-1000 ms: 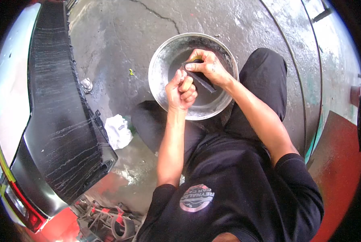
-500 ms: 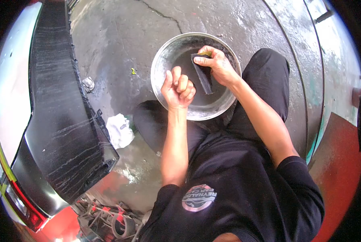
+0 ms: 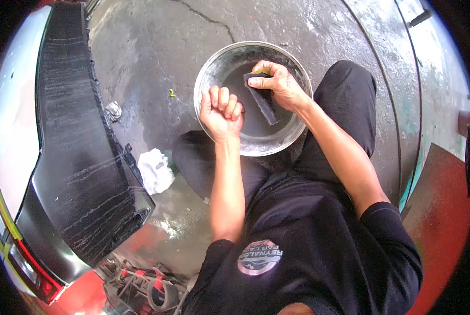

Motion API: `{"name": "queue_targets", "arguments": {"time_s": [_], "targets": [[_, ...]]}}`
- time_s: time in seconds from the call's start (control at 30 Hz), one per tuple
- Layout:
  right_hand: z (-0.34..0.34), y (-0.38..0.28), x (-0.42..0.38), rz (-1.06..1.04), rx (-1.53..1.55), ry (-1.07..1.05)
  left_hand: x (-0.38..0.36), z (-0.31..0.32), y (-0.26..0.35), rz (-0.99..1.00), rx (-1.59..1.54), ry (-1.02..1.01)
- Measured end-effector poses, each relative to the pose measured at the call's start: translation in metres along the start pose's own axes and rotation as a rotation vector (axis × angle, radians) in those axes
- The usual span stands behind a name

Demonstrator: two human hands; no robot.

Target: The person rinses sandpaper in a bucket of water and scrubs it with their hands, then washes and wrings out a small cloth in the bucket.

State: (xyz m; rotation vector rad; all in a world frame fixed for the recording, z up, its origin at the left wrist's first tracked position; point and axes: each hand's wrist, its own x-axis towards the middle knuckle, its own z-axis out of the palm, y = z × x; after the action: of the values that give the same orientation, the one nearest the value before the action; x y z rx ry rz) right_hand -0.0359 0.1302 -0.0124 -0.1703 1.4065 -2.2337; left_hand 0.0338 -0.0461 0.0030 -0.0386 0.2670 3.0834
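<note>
A round metal basin (image 3: pixel 290 137) with dark water in it sits between my knees. Over its right side, my right hand (image 3: pixel 277 85) pinches a dark folded strip (image 3: pixel 264 105) with a yellowish layer beside it; the strip hangs down over the water. Above the basin's left side is my left hand (image 3: pixel 223 111), palm turned up and fingers curled. No object shows in its palm, and it does not touch the strip.
On the left lies a large black car panel (image 3: pixel 80 157) with pale streaks. Near it are a white crumpled cloth (image 3: pixel 155 170), a small crumpled piece (image 3: pixel 113 111) and a yellow-green scrap (image 3: pixel 172 93). Car parts (image 3: pixel 140 289) lie at the bottom left, a reddish panel (image 3: pixel 437 210) at the right.
My left hand has shifted slightly left and its curled fingers have turned to face up more. My right hand and the strip have moved slightly left.
</note>
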Motion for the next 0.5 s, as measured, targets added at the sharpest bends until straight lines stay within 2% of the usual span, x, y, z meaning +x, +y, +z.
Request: {"name": "queue_targets", "arguments": {"time_s": [0.13,0.27,0.33,0.37,0.47,0.5], "targets": [[0.0,-0.003,0.0,-0.002,-0.238,0.003,0.004,-0.002,0.002,0.092,0.097,0.117],[0.014,0.007,-0.005,-0.081,-0.174,-0.125,0.006,0.0,-0.004,0.11,0.323,0.211],[0.023,-0.001,-0.01,-0.091,-0.454,-0.09,0.004,0.006,-0.012,0.107,0.531,0.302],[0.025,-0.008,-0.011,-0.043,-0.48,-0.064,0.001,0.01,-0.014,0.111,0.502,0.368],[0.023,0.004,-0.003,-0.143,-0.53,0.029,0.002,0.003,-0.008,0.13,0.402,0.293],[0.02,0.006,0.001,-0.12,-0.49,0.102,0.004,0.0,-0.004,0.106,0.297,0.145]]}}
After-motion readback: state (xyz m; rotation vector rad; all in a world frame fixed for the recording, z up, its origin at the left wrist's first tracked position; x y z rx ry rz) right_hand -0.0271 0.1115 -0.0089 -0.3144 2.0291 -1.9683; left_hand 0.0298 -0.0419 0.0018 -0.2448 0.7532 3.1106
